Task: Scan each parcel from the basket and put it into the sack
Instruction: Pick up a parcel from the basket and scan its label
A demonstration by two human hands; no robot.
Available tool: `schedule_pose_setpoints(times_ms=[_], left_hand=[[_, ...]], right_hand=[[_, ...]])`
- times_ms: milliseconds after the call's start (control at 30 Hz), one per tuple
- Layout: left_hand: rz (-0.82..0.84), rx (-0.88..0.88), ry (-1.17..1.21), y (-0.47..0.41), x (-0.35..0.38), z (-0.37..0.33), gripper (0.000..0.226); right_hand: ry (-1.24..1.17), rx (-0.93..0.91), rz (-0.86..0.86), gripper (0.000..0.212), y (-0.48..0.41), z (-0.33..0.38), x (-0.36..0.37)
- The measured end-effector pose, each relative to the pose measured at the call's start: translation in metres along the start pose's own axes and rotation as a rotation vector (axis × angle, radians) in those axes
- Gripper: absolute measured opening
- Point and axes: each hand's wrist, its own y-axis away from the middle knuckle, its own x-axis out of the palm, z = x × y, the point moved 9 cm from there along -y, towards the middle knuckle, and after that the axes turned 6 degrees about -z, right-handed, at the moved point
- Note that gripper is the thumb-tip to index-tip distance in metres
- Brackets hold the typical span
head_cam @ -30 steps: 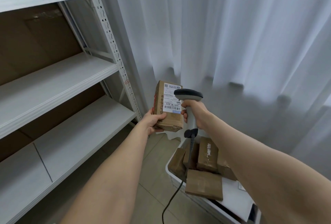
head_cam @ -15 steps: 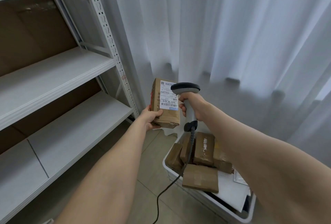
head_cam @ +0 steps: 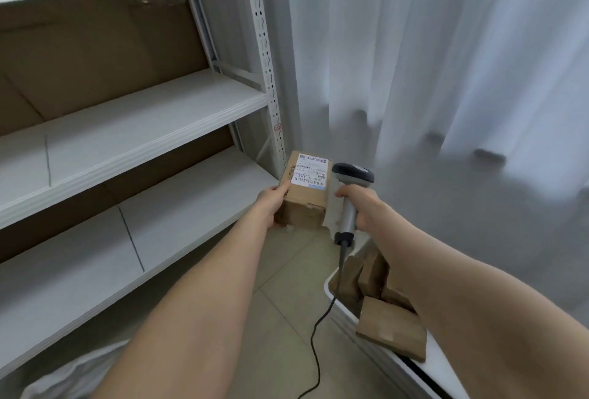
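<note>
My left hand (head_cam: 272,204) grips a brown cardboard parcel (head_cam: 306,198) from its left side, its white barcode label facing up. Just to its right, my right hand (head_cam: 360,204) holds a grey handheld scanner (head_cam: 350,194) by the handle, its dark head beside the label. The scanner's black cable (head_cam: 318,344) hangs down to the floor. A white basket (head_cam: 341,312) at the lower right holds several more brown parcels (head_cam: 392,328), partly hidden by my right forearm. A white sack (head_cam: 70,376) shows at the bottom left corner.
A white metal shelving rack (head_cam: 127,124) with bare shelves and cardboard backing fills the left. White curtains (head_cam: 430,64) hang behind and to the right. Beige floor tiles (head_cam: 280,319) lie between the rack and the basket.
The view has swung left and down. The rack now fills more of the frame, the sack has come into sight, and the parcel and scanner sit lower, still side by side.
</note>
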Motion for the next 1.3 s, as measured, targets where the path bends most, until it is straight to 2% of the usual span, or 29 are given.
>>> schedule_pose_setpoints(times_ms=[100,200,367,500,633,767,800,867,967,1100,1133,1233,1300], left_hand=[[-0.08,-0.053,0.007,0.005,-0.039,0.012,0.039],[-0.15,-0.086,0.043,0.016,-0.08,0.027,0.039],[-0.269,-0.144,0.124,0.046,-0.157,0.066,0.03],[-0.381,-0.184,0.202,0.076,-0.223,0.104,0.023],[-0.536,-0.189,0.256,0.11,-0.301,0.143,0.028],[-0.653,-0.214,0.281,0.136,-0.375,0.186,0.022],[-0.674,-0.219,0.29,0.139,-0.393,0.198,0.024],[-0.693,-0.244,0.306,0.139,-0.428,0.223,0.027],[-0.699,-0.296,0.335,0.131,-0.483,0.262,0.03],[-0.681,-0.382,0.385,0.1,-0.572,0.335,0.064],[-0.667,-0.41,0.392,0.096,-0.589,0.351,0.064],[-0.663,-0.49,0.412,0.083,-0.633,0.398,0.044],[-0.65,-0.546,0.435,0.066,-0.655,0.434,0.055]], right_hand=[[-0.022,0.021,0.111,0.02,0.01,-0.019,0.048],[-0.003,0.046,0.216,0.018,0.024,-0.038,0.094],[0.159,0.046,0.293,0.017,0.038,-0.078,0.152],[0.284,0.06,0.399,0.023,0.061,-0.118,0.206],[0.346,0.069,0.467,0.03,0.098,-0.155,0.261],[0.381,0.12,0.526,0.007,0.136,-0.197,0.314],[0.392,0.134,0.543,0.008,0.146,-0.209,0.329],[0.411,0.146,0.569,0.014,0.165,-0.235,0.362],[0.45,0.172,0.612,0.008,0.192,-0.28,0.417],[0.494,0.219,0.604,0.022,0.213,-0.352,0.496],[0.503,0.237,0.589,0.023,0.215,-0.372,0.514],[0.524,0.28,0.557,0.026,0.218,-0.425,0.557],[0.527,0.302,0.533,0.033,0.211,-0.458,0.581]])
